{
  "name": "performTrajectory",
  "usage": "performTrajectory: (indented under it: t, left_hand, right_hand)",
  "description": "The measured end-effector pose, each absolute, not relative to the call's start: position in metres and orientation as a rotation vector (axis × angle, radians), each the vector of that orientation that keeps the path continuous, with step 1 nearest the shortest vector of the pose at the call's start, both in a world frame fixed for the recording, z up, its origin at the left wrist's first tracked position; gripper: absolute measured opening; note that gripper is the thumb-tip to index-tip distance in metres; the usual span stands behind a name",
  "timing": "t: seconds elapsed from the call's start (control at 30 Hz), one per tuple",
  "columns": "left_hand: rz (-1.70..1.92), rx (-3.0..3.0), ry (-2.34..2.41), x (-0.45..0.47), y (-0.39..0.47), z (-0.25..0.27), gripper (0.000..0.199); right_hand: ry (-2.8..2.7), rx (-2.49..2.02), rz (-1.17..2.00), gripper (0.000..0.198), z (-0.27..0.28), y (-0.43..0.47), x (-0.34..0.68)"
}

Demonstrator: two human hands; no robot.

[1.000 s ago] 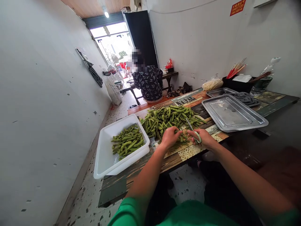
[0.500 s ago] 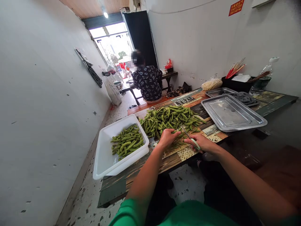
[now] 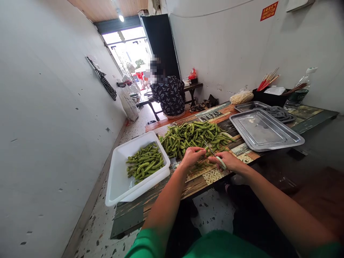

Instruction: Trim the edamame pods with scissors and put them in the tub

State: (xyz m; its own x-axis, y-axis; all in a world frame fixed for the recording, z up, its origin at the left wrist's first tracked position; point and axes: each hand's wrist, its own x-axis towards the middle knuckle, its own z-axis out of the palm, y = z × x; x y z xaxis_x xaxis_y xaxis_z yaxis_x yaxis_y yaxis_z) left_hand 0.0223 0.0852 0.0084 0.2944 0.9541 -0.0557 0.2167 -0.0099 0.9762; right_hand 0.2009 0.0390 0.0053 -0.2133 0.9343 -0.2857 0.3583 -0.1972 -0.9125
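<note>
My left hand (image 3: 194,156) is closed in a pinch on a green edamame pod (image 3: 206,150), mostly hidden by the fingers. Wrapped round the pale handles of a pair of scissors (image 3: 220,163) is my right hand (image 3: 228,161). The scissor blades point up and left, close beside the pod. Just beyond both hands spreads a heap of edamame pods (image 3: 192,135) on the patterned table, with small trimmings (image 3: 199,167) below it. A white plastic tub (image 3: 116,179) to the left holds more edamame pods (image 3: 145,163).
Right of the heap lies a metal tray (image 3: 264,130), with a smaller tray (image 3: 248,106) and grey cloth (image 3: 279,113) behind. A black box of skewers (image 3: 268,96) and a bottle (image 3: 299,91) stand by the wall. Another person (image 3: 168,95) sits ahead, facing away.
Both hands have shifted only slightly, the right hand a little left and up. The scissors have moved closer to the pod in my left hand.
</note>
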Motion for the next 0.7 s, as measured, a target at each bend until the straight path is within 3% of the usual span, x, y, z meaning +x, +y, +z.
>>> performTrajectory:
  t: [0.23,0.5,0.7]
  left_hand:
    - [0.847,1.239,1.105,0.022,0.089,0.006,0.034]
    - [0.98,0.909,0.895,0.022,0.091,0.01,0.05]
    - [1.164,0.852,0.918,0.033,0.089,0.001,0.051]
  right_hand:
    - [-1.563,-1.471,1.301,0.048,-0.01,0.047,0.198]
    - [-1.353,-1.351,1.603,0.054,-0.001,0.038,0.19]
    - [-1.384,-1.324,1.507,0.051,-0.005,0.039,0.18]
